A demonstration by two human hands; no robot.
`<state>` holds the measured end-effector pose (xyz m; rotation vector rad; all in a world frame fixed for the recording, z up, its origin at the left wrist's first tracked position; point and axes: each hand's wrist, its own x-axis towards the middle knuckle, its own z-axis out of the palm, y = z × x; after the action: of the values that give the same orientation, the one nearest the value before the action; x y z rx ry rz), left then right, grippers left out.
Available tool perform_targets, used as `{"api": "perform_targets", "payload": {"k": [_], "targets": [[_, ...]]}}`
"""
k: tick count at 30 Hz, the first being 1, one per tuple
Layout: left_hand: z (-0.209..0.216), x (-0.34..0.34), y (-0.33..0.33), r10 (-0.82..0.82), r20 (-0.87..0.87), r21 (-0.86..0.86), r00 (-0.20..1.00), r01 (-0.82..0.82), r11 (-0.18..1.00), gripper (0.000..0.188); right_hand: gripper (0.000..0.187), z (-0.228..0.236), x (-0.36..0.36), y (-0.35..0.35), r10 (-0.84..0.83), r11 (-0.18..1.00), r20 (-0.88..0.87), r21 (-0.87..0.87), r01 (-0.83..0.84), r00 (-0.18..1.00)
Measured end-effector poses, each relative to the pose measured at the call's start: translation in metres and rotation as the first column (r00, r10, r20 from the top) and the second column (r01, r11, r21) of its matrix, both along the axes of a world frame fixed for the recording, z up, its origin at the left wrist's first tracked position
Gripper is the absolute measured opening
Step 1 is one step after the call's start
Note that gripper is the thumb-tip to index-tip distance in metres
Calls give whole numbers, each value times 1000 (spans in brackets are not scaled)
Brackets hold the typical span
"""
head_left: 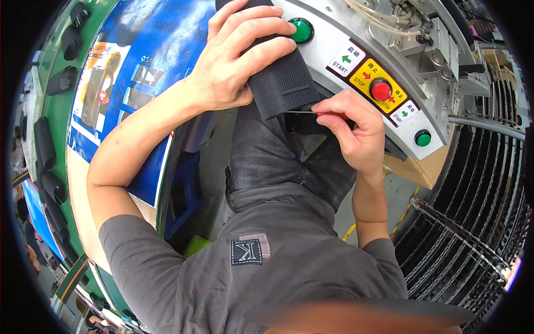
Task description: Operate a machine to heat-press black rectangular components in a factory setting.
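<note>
My left hand (242, 55) is wrapped over a long black box-shaped piece (282, 83) with a fine textured surface and a short raised bar near its lower end. The fingers lie across its top, and the thumb is mostly hidden behind it. At that lower end my right hand (356, 125) pinches a thin, pale metal pin-like tool (300, 112) between thumb and forefinger. Its tip reaches the bottom edge of the black piece. Whether it goes inside, I cannot tell. The rest of the tool is hidden in my fingers.
A machine's pale control panel (320, 53) borders the hands, with a green button (301, 30), a red button (381, 89) and another green button (423, 138). On the left are a blue mat (147, 183) and a green belt (53, 108) carrying several black pieces. A black rack (473, 206) stands at right.
</note>
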<state>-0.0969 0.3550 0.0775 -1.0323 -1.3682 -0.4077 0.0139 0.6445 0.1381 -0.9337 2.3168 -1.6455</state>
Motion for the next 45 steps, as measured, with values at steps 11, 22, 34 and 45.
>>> {"api": "perform_targets", "payload": {"k": [11, 22, 34, 45], "targets": [[3, -1, 1, -13, 23, -6, 1000, 13, 1000, 31, 12, -4, -8, -9, 84, 996, -38, 24, -84, 996], [3, 8, 6, -36, 37, -19, 999, 36, 999, 31, 3, -11, 2, -16, 82, 996, 156, 4, -84, 984], [74, 114, 0, 453, 582, -421, 675, -227, 878, 32, 11, -36, -6, -9, 206, 969, 191, -173, -174, 960], [79, 109, -12, -338, 847, 490, 410, -357, 795, 51, 24, -66, 13, 17, 213, 835, 355, -549, 19, 910]]}}
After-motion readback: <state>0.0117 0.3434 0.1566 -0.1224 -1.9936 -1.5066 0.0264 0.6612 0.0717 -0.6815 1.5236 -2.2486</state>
